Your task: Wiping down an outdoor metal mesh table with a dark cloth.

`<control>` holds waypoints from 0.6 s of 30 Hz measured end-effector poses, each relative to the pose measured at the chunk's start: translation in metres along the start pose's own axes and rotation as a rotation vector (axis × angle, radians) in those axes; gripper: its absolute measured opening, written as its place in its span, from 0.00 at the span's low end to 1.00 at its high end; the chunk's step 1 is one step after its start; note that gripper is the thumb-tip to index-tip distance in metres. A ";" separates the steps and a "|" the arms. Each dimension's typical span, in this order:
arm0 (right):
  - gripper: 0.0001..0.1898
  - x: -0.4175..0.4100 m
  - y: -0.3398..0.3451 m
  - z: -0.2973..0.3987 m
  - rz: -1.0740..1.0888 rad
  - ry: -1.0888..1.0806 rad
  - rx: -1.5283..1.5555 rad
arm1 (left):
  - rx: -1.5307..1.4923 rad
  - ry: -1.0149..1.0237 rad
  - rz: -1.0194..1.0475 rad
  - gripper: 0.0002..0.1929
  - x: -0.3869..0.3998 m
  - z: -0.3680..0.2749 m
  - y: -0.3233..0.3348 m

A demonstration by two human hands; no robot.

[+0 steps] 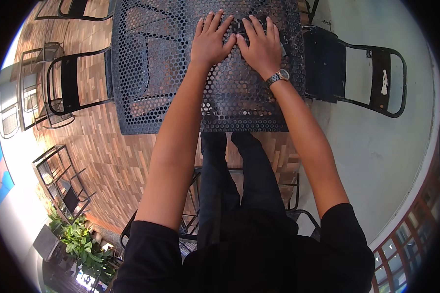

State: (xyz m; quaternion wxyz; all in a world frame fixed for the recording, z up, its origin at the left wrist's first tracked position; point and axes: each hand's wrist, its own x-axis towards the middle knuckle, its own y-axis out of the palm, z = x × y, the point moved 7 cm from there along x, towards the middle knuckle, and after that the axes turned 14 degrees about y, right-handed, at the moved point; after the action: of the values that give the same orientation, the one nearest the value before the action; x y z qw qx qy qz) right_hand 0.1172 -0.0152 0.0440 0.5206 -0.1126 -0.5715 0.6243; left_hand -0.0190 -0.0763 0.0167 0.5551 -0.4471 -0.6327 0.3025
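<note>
Both of my hands rest palm-down toward the far part of a black perforated metal table (161, 62). My left hand (213, 42) has its fingers spread and grips nothing. Beside it, thumbs almost meeting, lies my right hand (261, 45), also with fingers apart. A wristwatch with a dark metal band (278, 77) is on my right wrist. Some small dark item (238, 26) shows between the hands and beneath the right fingers; mostly covered, its kind cannot be told.
A black metal chair (324, 66) stands against the table's right side, near a pale wall (374, 154). Another black chair (70, 84) is at the left side. More metal furniture (64, 186) and leafy plants (82, 238) are farther left on the wood-patterned floor (110, 172).
</note>
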 end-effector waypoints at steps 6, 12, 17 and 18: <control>0.24 0.013 -0.016 -0.051 0.059 -0.075 -0.024 | 0.002 -0.003 0.011 0.30 0.000 0.001 -0.001; 0.24 0.021 -0.019 -0.085 -0.092 0.158 -0.098 | -0.014 -0.025 0.038 0.30 0.000 0.002 0.001; 0.25 0.015 -0.006 -0.045 -0.121 0.212 -0.175 | -0.014 -0.018 0.027 0.30 0.001 0.001 0.000; 0.25 0.015 -0.002 -0.030 -0.099 0.186 -0.149 | -0.005 -0.014 0.014 0.30 0.000 0.001 -0.003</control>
State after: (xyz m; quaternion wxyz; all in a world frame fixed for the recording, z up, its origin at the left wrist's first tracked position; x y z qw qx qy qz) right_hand 0.1339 0.0133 0.0430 0.5918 -0.1801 -0.5704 0.5404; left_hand -0.0203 -0.0777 0.0186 0.5476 -0.4506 -0.6342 0.3080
